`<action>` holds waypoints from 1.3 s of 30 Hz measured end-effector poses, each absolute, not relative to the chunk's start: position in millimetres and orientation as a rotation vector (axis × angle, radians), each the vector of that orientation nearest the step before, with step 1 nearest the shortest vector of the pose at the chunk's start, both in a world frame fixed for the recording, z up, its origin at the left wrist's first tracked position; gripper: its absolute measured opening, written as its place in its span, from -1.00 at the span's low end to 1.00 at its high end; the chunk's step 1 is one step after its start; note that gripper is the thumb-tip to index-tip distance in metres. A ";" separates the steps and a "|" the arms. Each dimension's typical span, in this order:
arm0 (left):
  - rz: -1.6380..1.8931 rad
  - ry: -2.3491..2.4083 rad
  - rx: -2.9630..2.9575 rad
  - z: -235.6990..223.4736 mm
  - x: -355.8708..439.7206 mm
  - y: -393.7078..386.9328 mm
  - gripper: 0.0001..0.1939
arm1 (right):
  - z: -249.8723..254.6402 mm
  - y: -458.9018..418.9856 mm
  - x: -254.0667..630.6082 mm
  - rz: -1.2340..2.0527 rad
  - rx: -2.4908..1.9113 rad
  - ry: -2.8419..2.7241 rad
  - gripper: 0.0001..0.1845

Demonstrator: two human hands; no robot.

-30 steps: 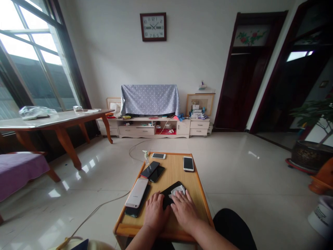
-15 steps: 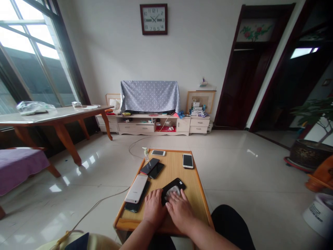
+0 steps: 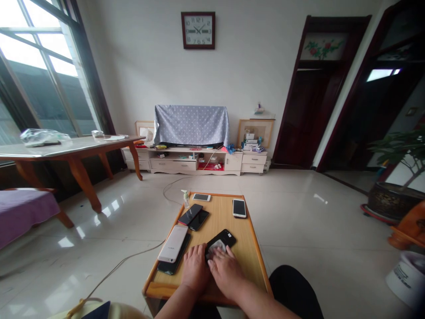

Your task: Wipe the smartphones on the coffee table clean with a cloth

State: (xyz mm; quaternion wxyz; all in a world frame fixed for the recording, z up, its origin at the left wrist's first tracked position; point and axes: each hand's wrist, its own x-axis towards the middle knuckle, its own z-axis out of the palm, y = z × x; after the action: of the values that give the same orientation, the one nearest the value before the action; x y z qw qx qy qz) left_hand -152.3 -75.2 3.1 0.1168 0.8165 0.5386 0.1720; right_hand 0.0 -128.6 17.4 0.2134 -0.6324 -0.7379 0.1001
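A black phone [image 3: 227, 237] lies tilted on the small wooden table [image 3: 221, 212], with a small sticker near its far end. My left hand [image 3: 195, 268] grips the phone's near left side with bent fingers. Under the fingers of my right hand [image 3: 227, 270] a white wipe [image 3: 215, 246] is pressed flat on the phone's surface. The near end of the phone is hidden by both hands. To the left, a rose-coloured phone [image 3: 173, 244] rests partly over a dark phone [image 3: 181, 261].
Farther up the table are two overlapping black phones [image 3: 199, 220], a white phone [image 3: 202, 197], another white-framed phone [image 3: 239, 208] and a small pump bottle [image 3: 186, 199]. A cable [image 3: 124, 259] runs across the floor at left. A white bucket [image 3: 405, 277] stands at right.
My right hand and the white wipe have slid slightly toward me and left along the phone. My left hand stays at the phone's side. The view has tilted up a little.
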 end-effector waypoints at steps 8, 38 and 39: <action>0.478 1.570 2.377 8.8 -151.1 -76.8 -0.36 | 23.9 -100.2 36.6 0.213 -2.089 -1.879 -0.39; 0.494 1.568 2.310 10.5 -158.2 -80.6 -0.29 | 21.5 -84.9 28.2 0.314 -2.069 -1.936 -0.45; 0.508 1.568 2.309 9.7 -158.1 -80.4 -0.28 | 21.3 -80.7 31.5 0.291 -2.118 -1.899 -0.44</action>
State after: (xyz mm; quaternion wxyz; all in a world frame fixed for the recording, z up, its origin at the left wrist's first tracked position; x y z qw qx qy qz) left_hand -158.1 -80.4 9.7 0.1518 0.8045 0.5463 0.1770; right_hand 31.5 -80.7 21.3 0.1408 -0.7333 -0.6575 0.1009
